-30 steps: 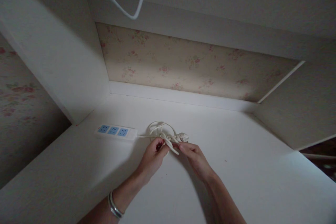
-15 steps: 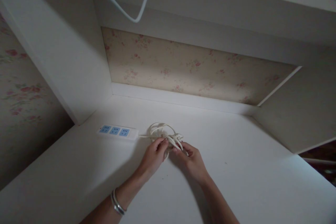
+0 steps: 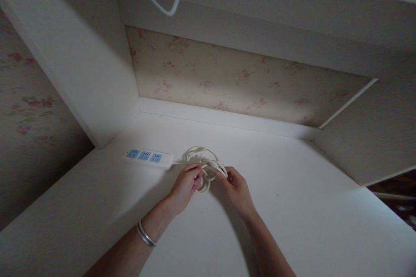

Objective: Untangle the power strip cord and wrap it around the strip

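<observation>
A white power strip (image 3: 148, 157) with three blue sockets lies on the white desk (image 3: 292, 216). Its cream cord (image 3: 205, 161) is bundled in loops just right of it. My left hand (image 3: 186, 184), with a silver bangle on the wrist, is closed on the left side of the loops. On the right side of the bundle my right hand (image 3: 236, 190) pinches the cord with its fingers. The plug is hidden among the loops and fingers.
The desk sits in a white alcove with floral wallpaper (image 3: 234, 80) at the back, a side panel (image 3: 87, 65) on the left and another (image 3: 373, 134) on the right. A thin white cable (image 3: 156, 2) hangs from above.
Both hands have drawn closer together around the cord bundle; the plug that showed at the right of the loops is now out of sight. The view has shifted slightly.
</observation>
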A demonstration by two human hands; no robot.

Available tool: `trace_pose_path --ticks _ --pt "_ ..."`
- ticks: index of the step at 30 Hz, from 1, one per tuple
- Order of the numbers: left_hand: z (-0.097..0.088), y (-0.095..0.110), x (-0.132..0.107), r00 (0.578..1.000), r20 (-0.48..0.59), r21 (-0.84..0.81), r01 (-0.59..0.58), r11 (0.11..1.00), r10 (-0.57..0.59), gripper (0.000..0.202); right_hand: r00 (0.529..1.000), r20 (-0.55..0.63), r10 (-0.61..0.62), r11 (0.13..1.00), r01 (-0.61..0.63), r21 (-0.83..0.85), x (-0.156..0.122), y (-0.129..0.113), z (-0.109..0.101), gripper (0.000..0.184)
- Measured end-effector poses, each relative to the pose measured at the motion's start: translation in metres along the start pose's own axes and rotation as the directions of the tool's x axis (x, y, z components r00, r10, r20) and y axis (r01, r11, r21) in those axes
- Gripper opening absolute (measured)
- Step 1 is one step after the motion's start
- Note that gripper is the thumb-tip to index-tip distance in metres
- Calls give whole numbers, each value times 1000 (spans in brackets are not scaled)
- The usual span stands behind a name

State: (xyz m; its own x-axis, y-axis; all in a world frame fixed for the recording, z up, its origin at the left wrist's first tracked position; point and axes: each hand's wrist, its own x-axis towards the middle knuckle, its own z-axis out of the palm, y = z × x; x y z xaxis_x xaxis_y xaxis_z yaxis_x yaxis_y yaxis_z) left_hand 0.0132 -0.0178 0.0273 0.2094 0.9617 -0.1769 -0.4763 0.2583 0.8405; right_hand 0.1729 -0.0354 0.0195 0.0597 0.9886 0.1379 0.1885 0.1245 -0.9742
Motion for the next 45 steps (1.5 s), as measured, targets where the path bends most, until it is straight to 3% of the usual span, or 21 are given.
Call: trace_pose_path --ticks 5,8,12,16,19,28,30,33,37,41,45 --pt "1 7 -4 995 -97 193 -7 981 26 36 982 -181 -47 979 9 -205 -6 -1 5 32" --pt "-1 8 -3 988 -147 197 -20 980 49 36 969 -233 -86 971 29 -237 -6 -1 4 33" --pt "-6 8 -1 992 -128 -41 -8 999 3 36 973 -232 -7 993 -22 -120 -1 1 2 38" --pt "-6 14 -2 997 -56 -307 40 951 -60 36 970 -241 41 998 -51 -37 6 8 0 40" --pt "-3 19 -6 998 -3 -388 50 920 -55 36 958 -278 67 997 -71 -4 9 14 0 40" --pt "0 19 -8 988 1 -164 -153 975 155 24 947 -309 86 995 -94 -13 11 14 0 39" --pt "-2 19 -8 991 23 -142 -127 982 132 22 948 -307 84 996 -77 35 12 14 0 39" --pt "-5 19 -12 989 142 -158 -24 987 47 22 952 -290 98 989 -62 132 14 16 0 40" --pt "-7 20 -21 927 363 -99 144 985 -99 21 958 -254 132 969 -71 236 15 17 0 39" --pt "-5 23 -30 815 529 -15 288 957 -237 23 956 -235 175 944 -95 315 16 16 -1 38" --pt "-4 24 -32 697 647 73 346 935 -308 29 953 -227 203 928 -113 354 17 15 -2 40"
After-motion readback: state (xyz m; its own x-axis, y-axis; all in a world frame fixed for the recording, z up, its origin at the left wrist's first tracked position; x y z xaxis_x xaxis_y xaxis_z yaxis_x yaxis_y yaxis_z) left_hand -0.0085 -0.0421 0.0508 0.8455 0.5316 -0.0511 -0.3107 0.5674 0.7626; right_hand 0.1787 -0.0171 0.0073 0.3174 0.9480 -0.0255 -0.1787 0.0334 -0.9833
